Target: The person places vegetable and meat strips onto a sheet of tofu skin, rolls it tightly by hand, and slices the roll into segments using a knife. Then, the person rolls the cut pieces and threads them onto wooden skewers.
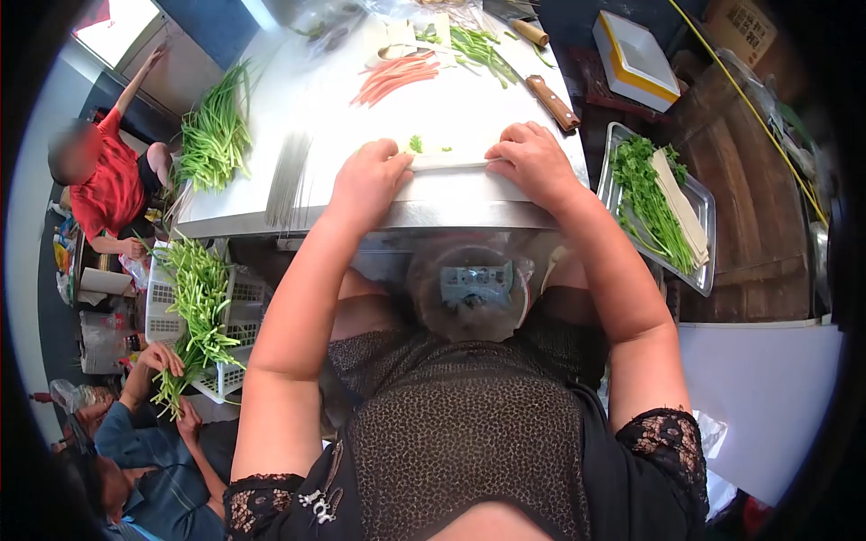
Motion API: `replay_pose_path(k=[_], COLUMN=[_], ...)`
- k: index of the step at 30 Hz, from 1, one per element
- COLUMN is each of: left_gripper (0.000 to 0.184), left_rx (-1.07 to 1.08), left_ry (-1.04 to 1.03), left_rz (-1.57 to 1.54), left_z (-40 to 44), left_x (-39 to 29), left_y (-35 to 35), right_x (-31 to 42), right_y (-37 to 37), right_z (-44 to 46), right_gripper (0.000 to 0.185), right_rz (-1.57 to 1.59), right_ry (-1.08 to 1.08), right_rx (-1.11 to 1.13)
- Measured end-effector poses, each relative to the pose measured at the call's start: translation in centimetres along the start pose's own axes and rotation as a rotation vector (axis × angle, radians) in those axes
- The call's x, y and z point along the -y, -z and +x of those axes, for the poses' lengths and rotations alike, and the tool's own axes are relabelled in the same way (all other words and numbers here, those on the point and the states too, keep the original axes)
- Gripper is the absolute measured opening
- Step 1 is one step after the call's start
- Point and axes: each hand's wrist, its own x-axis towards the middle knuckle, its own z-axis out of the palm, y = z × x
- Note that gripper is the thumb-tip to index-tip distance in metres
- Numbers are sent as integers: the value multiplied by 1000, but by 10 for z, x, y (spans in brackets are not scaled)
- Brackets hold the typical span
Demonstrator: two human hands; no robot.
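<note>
On the near edge of the white table (334, 135), a thin pale roll (448, 163) that looks like rolled tofu skin lies crosswise. My left hand (370, 180) pinches its left end, and my right hand (537, 162) is closed on the right end. Small bits of green herb (416, 144) show just behind the roll. Farther back lie orange-pink strips (394, 77) and cut green stalks (487, 54). A knife with a wooden handle (552, 102) rests beyond my right hand. Left of my left hand is a bundle of thin skewers (290, 176).
A metal tray (705, 278) at right holds leafy herbs (645, 180) and folded pale sheets (678, 203). Long greens (215, 126) lie at the table's left. One person in red (113, 176) sits at left; another person's hands (171, 374) hold greens over white baskets (162, 307).
</note>
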Motion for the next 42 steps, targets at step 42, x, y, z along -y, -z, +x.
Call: replay_pose_path(k=[42], left_gripper=[35], left_rx=[2], left_ry=[148], left_rz=[-351], left_z=[8], left_x=[9], left_y=[-3], right_x=[15], right_y=[-10], right_z=[18], right_gripper=[24], right_rz=[86], right_ry=[-15], right_rx=[61])
